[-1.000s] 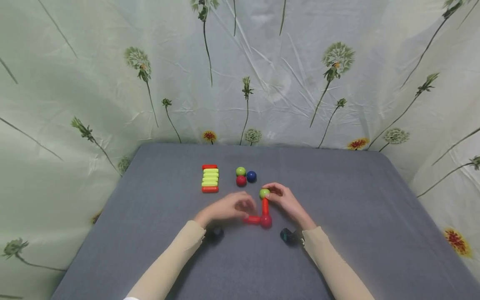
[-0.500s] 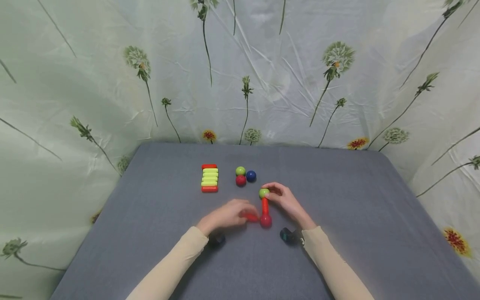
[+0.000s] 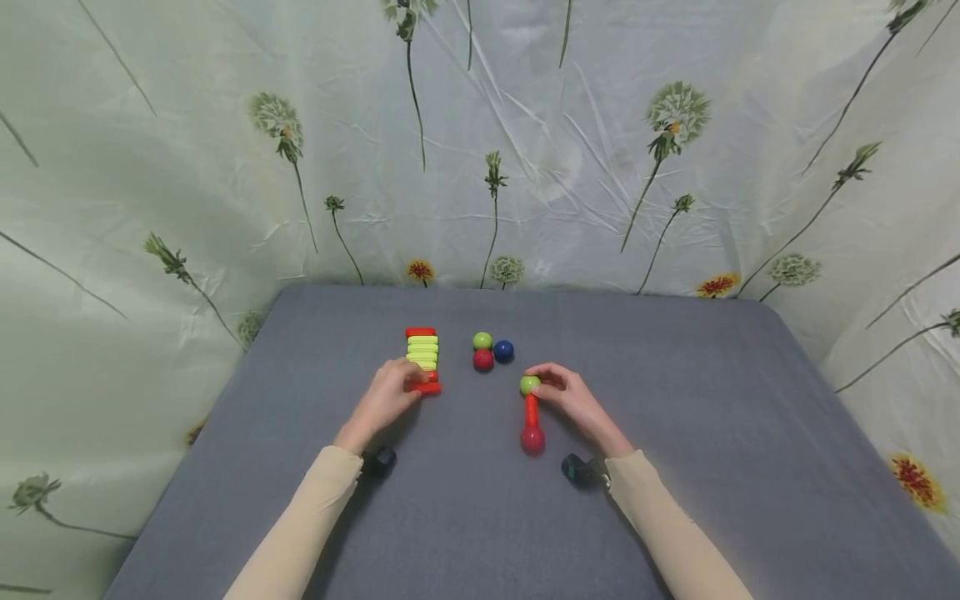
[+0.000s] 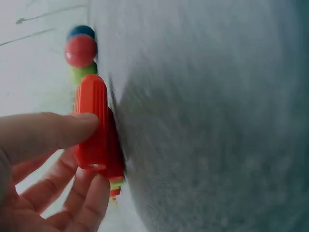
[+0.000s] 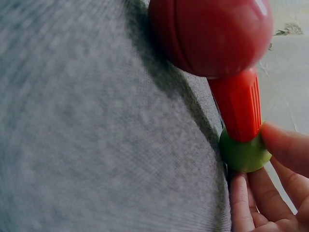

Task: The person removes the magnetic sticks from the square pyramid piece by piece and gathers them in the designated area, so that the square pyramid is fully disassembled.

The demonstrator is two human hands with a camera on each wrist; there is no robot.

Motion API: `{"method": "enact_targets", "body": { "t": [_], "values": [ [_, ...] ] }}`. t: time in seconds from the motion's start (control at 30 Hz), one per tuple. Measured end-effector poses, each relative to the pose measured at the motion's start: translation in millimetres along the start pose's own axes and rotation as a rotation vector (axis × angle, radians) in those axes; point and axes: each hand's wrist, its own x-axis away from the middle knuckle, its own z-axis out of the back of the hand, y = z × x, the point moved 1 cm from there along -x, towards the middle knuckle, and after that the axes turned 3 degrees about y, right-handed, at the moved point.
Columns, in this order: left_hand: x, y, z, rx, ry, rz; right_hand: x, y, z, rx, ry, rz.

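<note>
My left hand (image 3: pixel 388 393) pinches a red rod (image 4: pixel 91 125) between thumb and fingers, at the near end of a row of rods. That row holds several yellow-green rods (image 3: pixel 422 350) with a red rod (image 3: pixel 420 332) at the far end and another red one beside the pinched rod. My right hand (image 3: pixel 567 400) holds a green ball (image 5: pixel 245 153) between thumb and fingers. From this ball a red rod (image 5: pixel 240 104) runs toward me to a red ball (image 5: pixel 212 34), joined in a straight line on the cloth.
Between the hands and farther back sit a loose green ball (image 3: pixel 482 341), a red ball (image 3: pixel 483 360) and a blue ball (image 3: pixel 504 351), close together. A grey cloth (image 3: pixel 480 525) covers the table. Behind it hangs a flower-patterned curtain (image 3: pixel 585 167).
My left hand has taken the sideways red rod away from the red ball and carried it left and back to the row of rods. The right hand stays at the green ball.
</note>
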Motion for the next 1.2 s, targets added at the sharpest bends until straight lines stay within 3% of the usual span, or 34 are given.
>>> {"method": "enact_targets", "body": {
  "t": [0.2,0.33,0.47,0.57,0.67,0.77,0.83,1.0,1.2],
  "values": [
    [-3.8,-7.0,2.2,-0.062,0.015,0.024,0.4,0.9,-0.8,0.02,0.014,0.016],
    [-3.9,-3.9,1.7,-0.076,0.006,0.036,4.8,-1.7,-3.4,0.079,0.044,0.018],
    [-5.9,7.6,-2.4,0.004,-0.017,-0.031,10.5,-4.8,-6.4,0.18,0.112,0.01],
    [-8.1,22.3,-10.4,0.13,-0.114,-0.113,14.8,-6.8,-8.2,0.265,0.173,-0.003],
    [-7.9,40.6,-22.6,0.205,-0.276,-0.141,17.5,-7.7,-9.2,0.32,0.212,-0.037],
    [-7.7,56.2,-39.2,0.183,-0.409,-0.134,19.1,-7.1,-7.3,0.329,0.198,-0.062],
    [-8.4,62.7,-49.3,0.145,-0.443,-0.139,19.8,-6.1,-4.7,0.304,0.15,-0.052],
    [-13.5,66.6,-59.8,0.103,-0.409,-0.196,20.9,-3.5,2.8,0.248,0.022,0.007],
    [-17.7,61.3,-52.6,0.069,-0.373,-0.161,23.7,-6.7,5.0,0.254,-0.013,-0.008]
  ]
}}
